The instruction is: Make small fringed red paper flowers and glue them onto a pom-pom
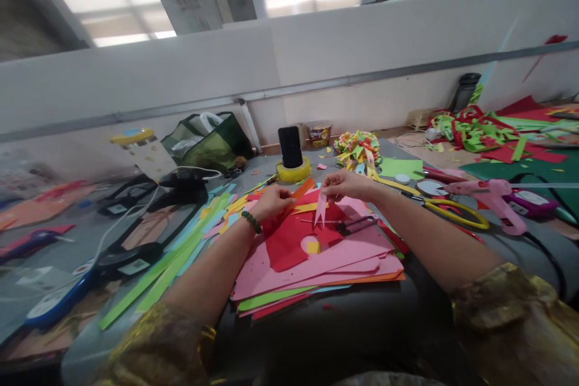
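My right hand pinches a small pink paper strip whose lower end is cut into a fork. To its left, my left hand, with a dark green bead bracelet on the wrist, has its fingers closed on an orange paper strip. Beneath both hands lies a red sheet on a stack of pink sheets and other coloured sheets. A round pink piece with a yellow square rests on the red sheet. Scissors with dark handles lie beside it, below my right forearm.
A phone stands in a yellow tape roll behind the stack. Beyond my right hand is a colourful paper bundle. A pink glue gun and yellow-handled scissors lie right. Long green strips lie left.
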The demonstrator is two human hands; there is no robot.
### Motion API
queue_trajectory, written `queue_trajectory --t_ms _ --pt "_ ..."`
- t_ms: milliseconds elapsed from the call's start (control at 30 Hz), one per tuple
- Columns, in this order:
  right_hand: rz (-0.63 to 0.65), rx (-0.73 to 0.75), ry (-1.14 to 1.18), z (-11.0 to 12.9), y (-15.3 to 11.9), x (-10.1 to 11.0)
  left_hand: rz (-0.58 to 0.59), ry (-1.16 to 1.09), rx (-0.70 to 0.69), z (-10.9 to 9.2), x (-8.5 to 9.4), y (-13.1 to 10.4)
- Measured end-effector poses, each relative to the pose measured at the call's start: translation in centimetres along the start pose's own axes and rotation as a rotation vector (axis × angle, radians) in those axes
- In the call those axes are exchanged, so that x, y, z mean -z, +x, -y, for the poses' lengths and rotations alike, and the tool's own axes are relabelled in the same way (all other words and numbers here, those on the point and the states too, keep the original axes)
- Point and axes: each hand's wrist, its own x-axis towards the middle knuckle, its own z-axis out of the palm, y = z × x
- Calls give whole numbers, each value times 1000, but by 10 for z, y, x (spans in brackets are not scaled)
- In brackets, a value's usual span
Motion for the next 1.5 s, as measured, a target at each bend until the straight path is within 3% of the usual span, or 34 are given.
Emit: queue_trajectory --t_ms 167,400,533,633,767,967,1133,1500 --pt "73 -20 -2 2 -3 3 47 -229 2 -9 11 -5" --pt "132 -57 -106 -9 2 0 155 -611 102 -19 2 -14" --pt "65 -19 -134 -4 1 7 183 -580 75 -20 -4 -17" --pt "-6 82 12 5 -4 8 192 -501 22 -19 -9 -17" --pt "-114 199 247 10 -7 -3 184 -418 -4 -20 -17 -20" --pt "-182 288 229 4 -2 -12 256 -433 24 -20 -20 -24" --pt "-168 265 207 2 -2 -11 277 -537 63 -20 -20 -23" --pt "-151 157 54 5 -4 -23 352 -470 68 -24 -21 -25"
